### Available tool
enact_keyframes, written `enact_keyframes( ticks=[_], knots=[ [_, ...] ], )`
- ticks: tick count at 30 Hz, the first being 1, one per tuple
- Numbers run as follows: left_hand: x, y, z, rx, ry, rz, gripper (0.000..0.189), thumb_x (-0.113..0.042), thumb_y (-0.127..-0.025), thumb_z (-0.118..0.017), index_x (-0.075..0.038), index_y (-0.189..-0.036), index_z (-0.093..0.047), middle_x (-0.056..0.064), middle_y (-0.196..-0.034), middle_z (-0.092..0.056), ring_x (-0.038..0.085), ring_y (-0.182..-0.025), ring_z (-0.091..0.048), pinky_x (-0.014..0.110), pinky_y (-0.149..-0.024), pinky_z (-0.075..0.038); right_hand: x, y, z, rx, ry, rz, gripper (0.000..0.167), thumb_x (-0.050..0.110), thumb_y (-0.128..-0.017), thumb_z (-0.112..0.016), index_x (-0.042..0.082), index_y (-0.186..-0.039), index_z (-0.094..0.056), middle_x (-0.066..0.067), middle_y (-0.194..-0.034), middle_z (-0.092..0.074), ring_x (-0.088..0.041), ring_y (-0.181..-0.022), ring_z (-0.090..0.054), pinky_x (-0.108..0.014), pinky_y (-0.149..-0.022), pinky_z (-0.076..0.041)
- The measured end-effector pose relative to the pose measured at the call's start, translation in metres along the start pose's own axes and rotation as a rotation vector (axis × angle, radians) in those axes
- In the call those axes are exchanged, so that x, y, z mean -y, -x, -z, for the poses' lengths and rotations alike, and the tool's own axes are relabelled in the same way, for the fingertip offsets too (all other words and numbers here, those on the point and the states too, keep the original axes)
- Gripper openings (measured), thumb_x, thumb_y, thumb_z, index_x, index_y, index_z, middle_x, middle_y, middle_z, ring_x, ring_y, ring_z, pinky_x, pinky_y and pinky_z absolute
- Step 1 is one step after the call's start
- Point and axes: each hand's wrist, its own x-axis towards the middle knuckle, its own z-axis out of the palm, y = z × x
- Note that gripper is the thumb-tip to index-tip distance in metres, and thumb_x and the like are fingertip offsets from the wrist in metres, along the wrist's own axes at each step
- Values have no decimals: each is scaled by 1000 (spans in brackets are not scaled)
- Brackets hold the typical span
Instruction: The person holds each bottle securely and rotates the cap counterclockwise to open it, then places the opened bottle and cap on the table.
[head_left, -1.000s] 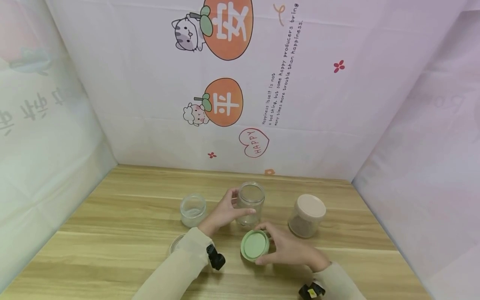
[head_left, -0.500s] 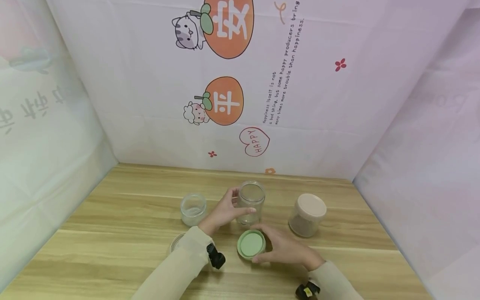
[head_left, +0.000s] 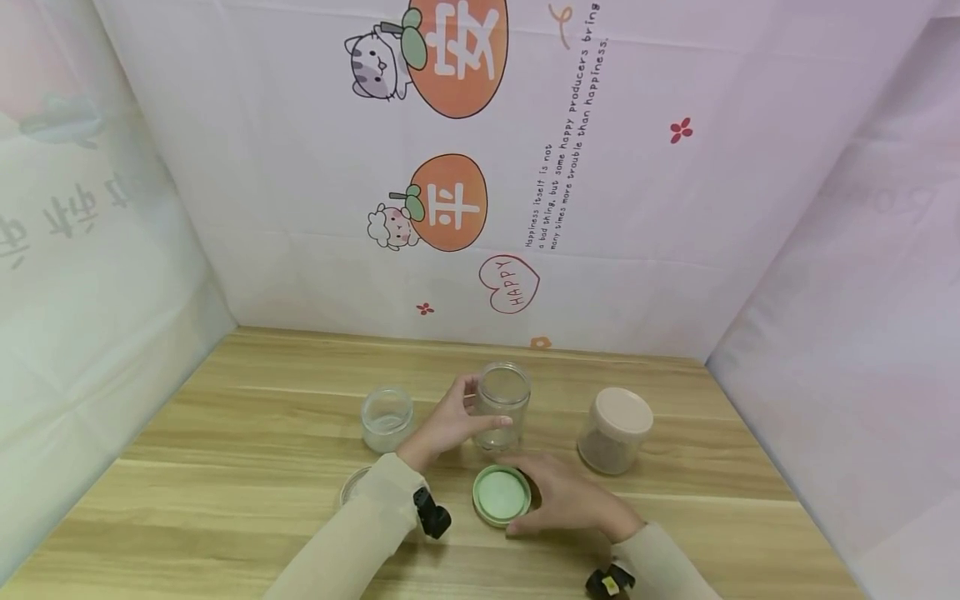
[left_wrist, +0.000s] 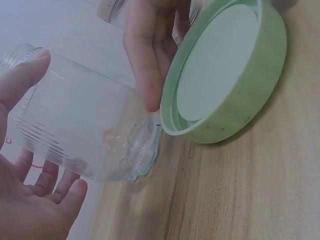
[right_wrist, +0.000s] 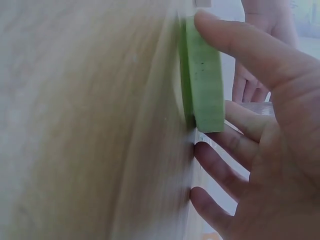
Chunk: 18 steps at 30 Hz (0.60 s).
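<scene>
- From the head, the whole layout shows: the green lid lies on the near side of the clear jar, between the two hands, its recessed inner face upward, low over the tabletop.
- Only that view takes in all of the small jar on the left, the round disc partly hidden by a sleeve, and the beige-lidded jar on the right.
- The left wrist camera adds what the head view lacks: the clear jar's thick, uneven-looking base, and dark specks on the green lid's outer wall.
- The right wrist camera sees the green lid edge-on, as a narrow band close to the wood; its inner face is out of sight there. Whether it touches the tabletop all round, I cannot tell.
- The right grip is spread about as wide as the green lid, pinching the rim between thumb and forefinger. Its other fingers fan out below in the right wrist view, tips at the tabletop.
- The left grip is curved around the upright clear jar, thumb across the near side, fingers behind; the left wrist view shows those fingers parted from one another.
</scene>
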Motion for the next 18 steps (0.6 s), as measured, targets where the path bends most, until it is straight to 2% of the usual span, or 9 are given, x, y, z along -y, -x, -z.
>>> enact_keyframes(
  ticks=[12,18],
  knots=[
    [-1,0,0,-10,12,5,88,-34,-82,-85,-9,-148,-32,16,-149,-39,38,-138,-38,52,-111,-36,4,1,-1,0,19,-28,91,54,-73,-85,12,-146,-50,-3,-143,-53,-26,-130,-47,-56,-107,-37],
    [-2,1,-2,-15,14,0,88,-32,-82,-85,-9,-148,-32,18,-148,-39,39,-138,-38,54,-111,-36,4,3,1,1,-31,-24,85,56,-81,-79,14,-148,-48,0,-145,-50,-25,-133,-45,-57,-108,-36]
  ],
)
